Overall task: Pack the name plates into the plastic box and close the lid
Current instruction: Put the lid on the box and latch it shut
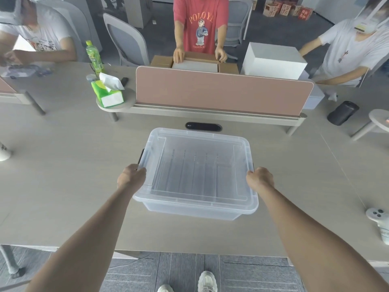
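A clear plastic box with its translucent lid on top sits on the table in front of me. Through the lid I see several thin upright plates standing in a row inside. My left hand grips the box's left side near the black latch, fingers curled under the lid rim. On the opposite side my right hand grips the right edge the same way. The fingertips of both hands are hidden under the rim.
A pink desk divider stands behind the box, with a black cable slot before it. A green tissue pack and bottle are far left. A white controller lies at right. A black case lies far right. Three people sit or stand across.
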A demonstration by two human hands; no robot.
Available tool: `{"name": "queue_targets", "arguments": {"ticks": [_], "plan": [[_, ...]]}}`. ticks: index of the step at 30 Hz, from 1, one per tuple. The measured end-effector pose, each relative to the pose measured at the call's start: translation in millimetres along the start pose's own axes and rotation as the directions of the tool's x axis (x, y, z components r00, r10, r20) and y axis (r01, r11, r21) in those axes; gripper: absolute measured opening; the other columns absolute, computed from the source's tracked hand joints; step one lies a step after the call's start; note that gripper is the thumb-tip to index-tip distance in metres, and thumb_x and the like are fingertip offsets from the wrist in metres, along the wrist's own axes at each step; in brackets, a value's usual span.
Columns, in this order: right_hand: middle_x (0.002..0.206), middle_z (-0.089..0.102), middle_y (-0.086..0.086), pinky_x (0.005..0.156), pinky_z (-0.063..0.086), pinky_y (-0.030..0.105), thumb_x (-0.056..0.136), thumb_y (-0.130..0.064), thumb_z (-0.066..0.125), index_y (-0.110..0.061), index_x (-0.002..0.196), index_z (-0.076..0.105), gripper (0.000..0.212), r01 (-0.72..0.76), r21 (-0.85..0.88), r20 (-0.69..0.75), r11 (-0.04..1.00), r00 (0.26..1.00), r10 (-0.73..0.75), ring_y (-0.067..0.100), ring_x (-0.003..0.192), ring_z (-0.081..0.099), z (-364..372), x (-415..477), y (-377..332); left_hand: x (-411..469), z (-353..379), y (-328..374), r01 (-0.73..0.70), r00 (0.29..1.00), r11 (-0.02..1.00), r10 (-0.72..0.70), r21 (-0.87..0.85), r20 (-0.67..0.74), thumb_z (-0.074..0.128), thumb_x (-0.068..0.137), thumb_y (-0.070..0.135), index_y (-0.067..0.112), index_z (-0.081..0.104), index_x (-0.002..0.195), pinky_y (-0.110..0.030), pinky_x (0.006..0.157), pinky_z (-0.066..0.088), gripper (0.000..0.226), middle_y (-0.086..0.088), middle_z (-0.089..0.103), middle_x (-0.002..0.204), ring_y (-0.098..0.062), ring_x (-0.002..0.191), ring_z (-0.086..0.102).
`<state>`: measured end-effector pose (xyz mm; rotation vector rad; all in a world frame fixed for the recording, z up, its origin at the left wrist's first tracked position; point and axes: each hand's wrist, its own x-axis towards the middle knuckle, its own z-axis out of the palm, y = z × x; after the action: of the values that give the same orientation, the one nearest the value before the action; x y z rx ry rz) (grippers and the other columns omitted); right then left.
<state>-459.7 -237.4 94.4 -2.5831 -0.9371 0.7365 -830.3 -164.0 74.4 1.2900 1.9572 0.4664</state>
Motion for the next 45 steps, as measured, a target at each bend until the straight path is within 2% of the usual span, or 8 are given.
{"name": "queue_targets", "arguments": {"ticks": [6,10,13,18,23,27,40,45], "plan": [[0.102,0.067,0.018,0.065,0.051,0.032,0.082,-0.039,0.046,-0.007,0.091,0.054,0.034,-0.062,0.037,-0.018,0.997,0.998,0.063,0.035,0.09,0.063,4.6,11.3,3.2,12.2,2.9,3.5,0.103,0.991,0.989,-0.111,-0.104,-0.08,0.052,0.086,0.049,0.017,0.047,0.137,-0.039,0.097,0.042,0.061,-0.017,0.045,0.138,-0.036,0.112,0.053],[0.126,0.06,0.018,0.094,0.051,0.042,0.086,-0.05,0.051,-0.002,0.135,0.047,0.069,-0.153,0.133,0.039,0.979,0.988,0.149,0.039,0.114,0.058,7.2,22.1,1.7,30.9,2.9,-0.8,0.227,0.974,0.944,-0.212,-0.24,0.086,0.064,0.079,0.059,0.006,0.058,0.126,-0.04,0.09,0.047,0.072,-0.016,0.06,0.123,-0.035,0.107,0.06],[0.112,0.063,0.014,0.088,0.052,0.041,0.088,-0.056,0.048,-0.001,0.125,0.054,0.066,-0.174,0.194,0.112,0.965,0.982,0.155,0.035,0.099,0.062,12.8,24.1,6.0,35.4,3.3,-2.7,0.224,0.974,0.927,-0.2,-0.301,0.107,0.069,0.078,0.054,0.009,0.071,0.101,-0.037,0.077,0.052,0.05,-0.013,0.067,0.098,-0.032,0.087,0.066],[0.124,0.06,0.018,0.075,0.041,0.033,0.096,-0.051,0.045,-0.001,0.129,0.051,0.06,-0.13,0.068,0.051,0.989,0.991,0.126,0.035,0.103,0.06,18.1,26.1,2.8,40.3,-2.2,13.6,0.053,0.999,0.991,-0.05,-0.126,0.02,0.061,0.086,0.032,0.01,0.064,0.108,-0.029,0.064,0.044,0.032,-0.003,0.061,0.076,-0.024,0.068,0.058],[0.126,0.057,0.018,0.088,0.052,0.043,0.099,-0.042,0.044,-0.002,0.127,0.05,0.049,-0.056,-0.114,-0.041,0.992,0.998,0.052,0.039,0.107,0.062,15.9,20.4,-9.7,28.1,16.2,25.4,-0.014,0.999,0.962,0.028,0.271,-0.047,0.032,0.1,0.029,0.002,0.043,0.123,-0.044,0.085,0.042,0.037,-0.025,0.058,0.116,-0.043,0.108,0.055],[0.125,0.061,0.019,0.082,0.05,0.043,0.106,-0.034,0.031,0.003,0.132,0.043,0.047,-0.013,-0.285,-0.117,0.959,0.993,-0.022,0.038,0.112,0.062,27.7,11.6,-11.6,22.2,25.2,22.5,-0.079,0.986,0.901,0.134,0.427,-0.1,0.03,0.102,0.029,0.0,0.04,0.119,-0.05,0.087,0.045,0.035,-0.025,0.056,0.122,-0.048,0.111,0.056],[0.111,0.064,0.022,0.056,0.044,0.037,0.1,0.0,0.036,0.017,0.13,0.04,0.035,0.019,-0.49,-0.145,0.871,0.984,-0.103,0.037,0.094,0.071,36.9,7.5,-20.7,15.8,35.9,28.2,-0.092,0.966,0.873,0.195,0.479,-0.171,0.031,0.101,0.015,-0.002,0.039,0.125,-0.048,0.083,0.047,0.03,-0.02,0.055,0.12,-0.044,0.105,0.06],[0.128,0.053,0.019,0.083,0.047,0.042,0.093,-0.012,0.047,0.005,0.138,0.036,0.05,0.143,-0.595,-0.139,0.791,0.951,-0.277,0.036,0.113,0.056,27.9,5.0,-30.2,18.3,30.3,30.0,-0.122,0.955,0.855,0.24,0.504,-0.175,0.041,0.095,0.025,0.005,0.043,0.125,-0.048,0.093,0.042,0.036,-0.017,0.053,0.123,-0.039,0.114,0.052]]}}
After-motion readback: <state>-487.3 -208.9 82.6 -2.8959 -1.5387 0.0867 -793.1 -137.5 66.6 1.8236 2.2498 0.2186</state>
